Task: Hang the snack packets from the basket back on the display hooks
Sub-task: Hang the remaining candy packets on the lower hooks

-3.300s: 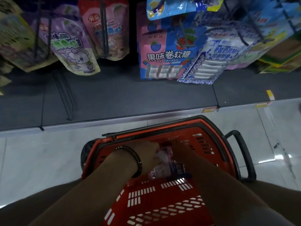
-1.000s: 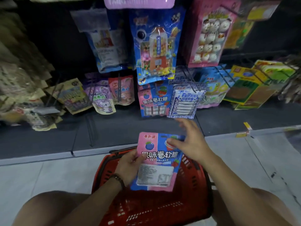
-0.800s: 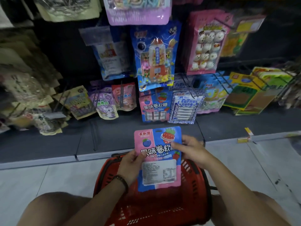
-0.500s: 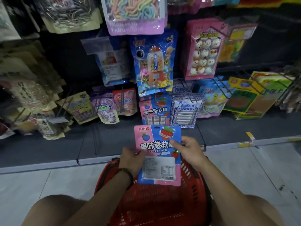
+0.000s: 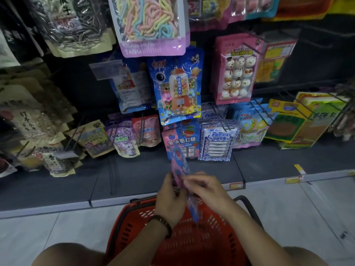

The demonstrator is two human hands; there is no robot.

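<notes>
head view: left hand [image 5: 170, 200] and right hand [image 5: 206, 189] each pinch the snack packet [image 5: 180, 166], edge-on between them, above the basket [image 5: 130, 223].

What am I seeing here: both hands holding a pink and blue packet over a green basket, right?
Not quite. The head view shows the basket is red, not green. The rest holds: the left hand and the right hand both hold the pink and blue packet over it.
</notes>
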